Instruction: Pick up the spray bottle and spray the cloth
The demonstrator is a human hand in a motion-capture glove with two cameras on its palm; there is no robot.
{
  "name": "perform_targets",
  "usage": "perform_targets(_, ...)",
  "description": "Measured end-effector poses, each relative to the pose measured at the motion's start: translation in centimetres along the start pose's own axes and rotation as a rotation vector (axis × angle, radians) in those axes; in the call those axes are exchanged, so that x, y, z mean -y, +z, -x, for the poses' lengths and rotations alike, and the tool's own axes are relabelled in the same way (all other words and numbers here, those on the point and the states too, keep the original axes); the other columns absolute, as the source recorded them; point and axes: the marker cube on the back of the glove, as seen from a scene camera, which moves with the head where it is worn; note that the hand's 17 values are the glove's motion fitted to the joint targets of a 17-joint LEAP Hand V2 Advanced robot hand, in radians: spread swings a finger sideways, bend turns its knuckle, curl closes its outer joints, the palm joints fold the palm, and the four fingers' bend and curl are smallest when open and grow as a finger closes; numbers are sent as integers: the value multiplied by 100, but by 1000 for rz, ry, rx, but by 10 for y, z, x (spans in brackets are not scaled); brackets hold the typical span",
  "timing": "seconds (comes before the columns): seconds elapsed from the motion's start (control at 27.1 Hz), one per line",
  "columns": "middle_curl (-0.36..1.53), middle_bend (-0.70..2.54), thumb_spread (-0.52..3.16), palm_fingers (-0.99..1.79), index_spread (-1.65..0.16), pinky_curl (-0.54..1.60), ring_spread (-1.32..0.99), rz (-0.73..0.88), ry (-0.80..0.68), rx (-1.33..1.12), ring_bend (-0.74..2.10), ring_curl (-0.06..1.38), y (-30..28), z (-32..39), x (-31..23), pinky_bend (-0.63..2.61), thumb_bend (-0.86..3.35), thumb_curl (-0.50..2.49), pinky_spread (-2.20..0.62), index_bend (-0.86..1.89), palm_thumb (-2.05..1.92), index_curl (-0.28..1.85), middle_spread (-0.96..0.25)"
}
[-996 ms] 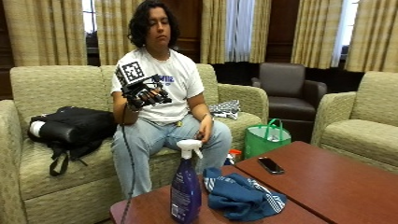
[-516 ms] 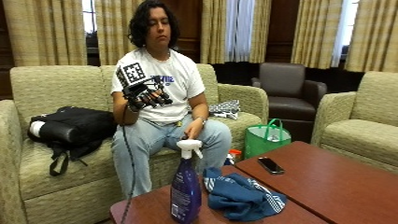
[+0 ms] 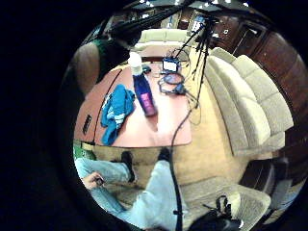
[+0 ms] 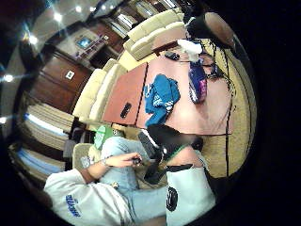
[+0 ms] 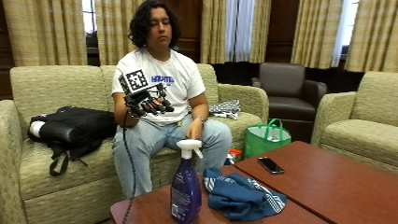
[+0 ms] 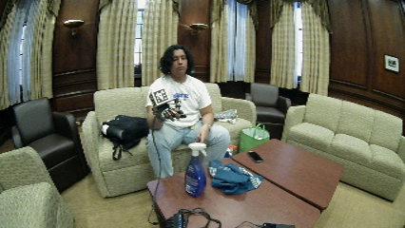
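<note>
Sitting on the beige sofa [image 5: 56, 88], a person holds the gloved right hand [image 5: 148, 103] raised at chest height, as in the earlier frames, its fingers loosely curled and holding nothing. Black bag [image 5: 71, 128]: on the sofa cushion beside the person. Spray bottle [image 5: 187, 184]: upright on the wooden table [image 5: 336, 179], unmoved, well apart from the hand. Blue cloth [image 5: 242, 196]: crumpled just beside the bottle, unchanged. Phone [image 5: 271, 165]: flat on the table, farther right. Green bag [image 5: 267, 138]: on the floor by the sofa.
</note>
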Motion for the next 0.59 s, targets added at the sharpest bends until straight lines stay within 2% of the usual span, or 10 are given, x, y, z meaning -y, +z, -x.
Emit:
perform_targets(0.26,31,24,95,72,-39,25,-11,-63,51,43,38,29,35,-12,10,20,-1,25,23,13,52,28,-13)
perform_targets(0.37,32,24,95,73,-39,26,-12,-41,147,83,38,30,54,-16,10,19,-2,26,22,13,53,27,-13)
perform_targets(0.48,33,25,96,73,-38,27,-12,-28,164,164,38,30,80,-29,17,19,-2,27,22,12,53,27,-13)
perform_targets(0.59,34,25,96,73,-38,28,-13,-101,229,294,39,31,106,-45,35,19,-2,27,21,12,53,27,-13)
